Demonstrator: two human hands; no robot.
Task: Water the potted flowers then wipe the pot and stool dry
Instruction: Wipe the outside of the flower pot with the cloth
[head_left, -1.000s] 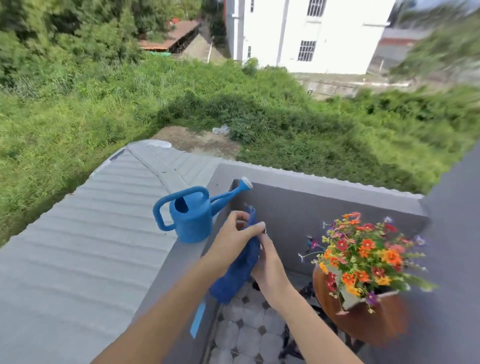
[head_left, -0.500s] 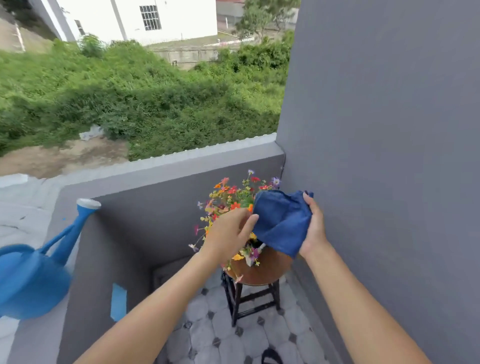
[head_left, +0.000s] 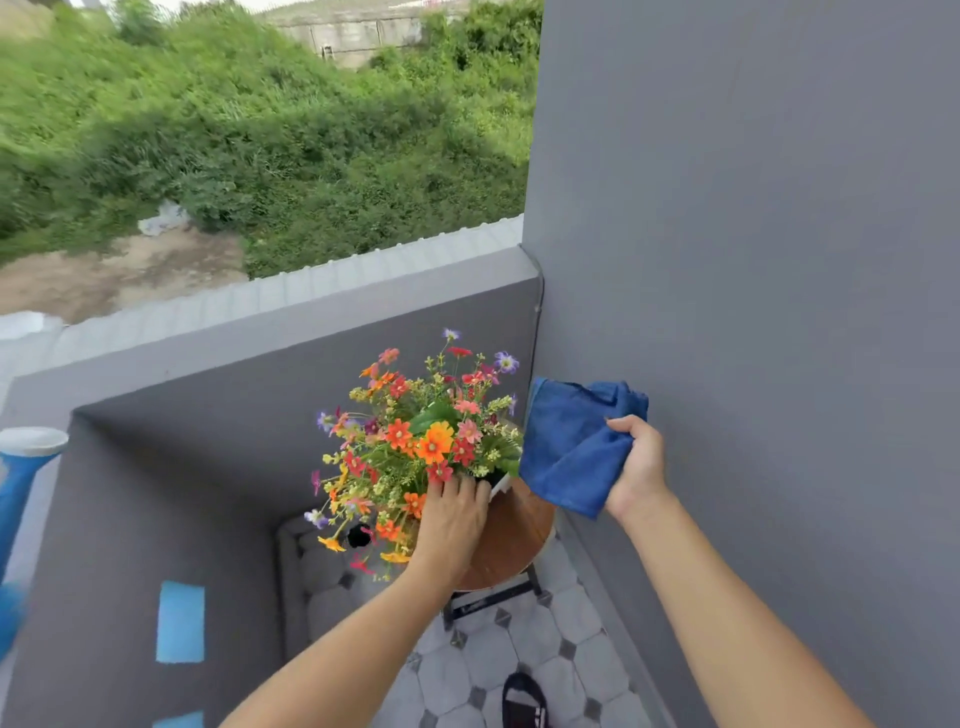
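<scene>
A bunch of orange, red and purple flowers (head_left: 415, 431) stands in a pot whose white rim (head_left: 500, 487) barely shows, on a round wooden stool (head_left: 514, 535) in the balcony corner. My left hand (head_left: 451, 525) lies on the near side of the pot, fingers spread among the lower blooms; the pot's body is hidden under it. My right hand (head_left: 638, 467) holds a blue cloth (head_left: 569, 447) in the air just right of the flowers, close to the wall. The blue watering can (head_left: 23, 467) sits on the ledge at the far left, cut off by the frame.
A grey parapet (head_left: 260, 332) runs behind the stool and along the left; a tall grey wall (head_left: 753, 260) closes the right side. The floor (head_left: 519, 654) is grey tile, with a black sandal (head_left: 524, 701) near my feet. A blue patch (head_left: 180, 621) marks the left wall.
My view swung right from the watering can to the flowers. The left hand let go of the cloth and dropped onto the pot; the right hand carried the cloth to the right.
</scene>
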